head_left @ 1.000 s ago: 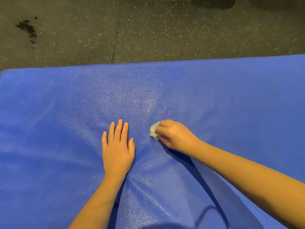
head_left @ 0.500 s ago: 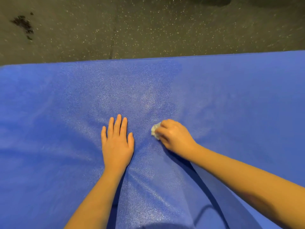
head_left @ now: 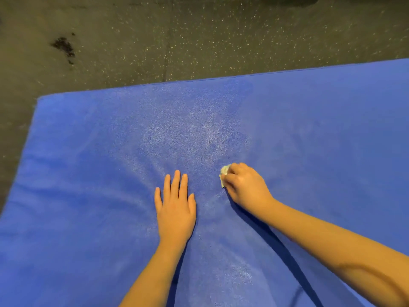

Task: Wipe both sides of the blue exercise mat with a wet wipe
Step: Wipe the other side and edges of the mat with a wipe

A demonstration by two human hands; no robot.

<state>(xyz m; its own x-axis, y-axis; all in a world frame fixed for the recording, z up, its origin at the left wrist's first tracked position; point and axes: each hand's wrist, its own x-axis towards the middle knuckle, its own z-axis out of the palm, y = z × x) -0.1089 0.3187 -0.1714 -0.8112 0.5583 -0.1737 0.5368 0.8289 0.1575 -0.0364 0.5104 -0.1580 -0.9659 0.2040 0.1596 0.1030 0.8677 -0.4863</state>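
The blue exercise mat (head_left: pixel 88 173) lies flat on the floor and fills most of the view. Its far edge and its far left corner show. My left hand (head_left: pixel 176 207) rests flat on the mat near the middle, fingers straight and close together. Just to its right, my right hand (head_left: pixel 245 187) grips a crumpled whitish wet wipe (head_left: pixel 225 173) and holds it down on the mat. Only the wipe's left end shows past my fingers. A shiny damp patch spreads over the mat beyond both hands.
Dark speckled rubber floor (head_left: pixel 199 41) lies beyond the mat's far edge and along its left side. A dark stain (head_left: pixel 64 47) marks the floor at the far left.
The view has shifted, so the mat's far left corner now shows. My right hand with the wipe has stayed just right of the left hand, which has kept flat on the mat.
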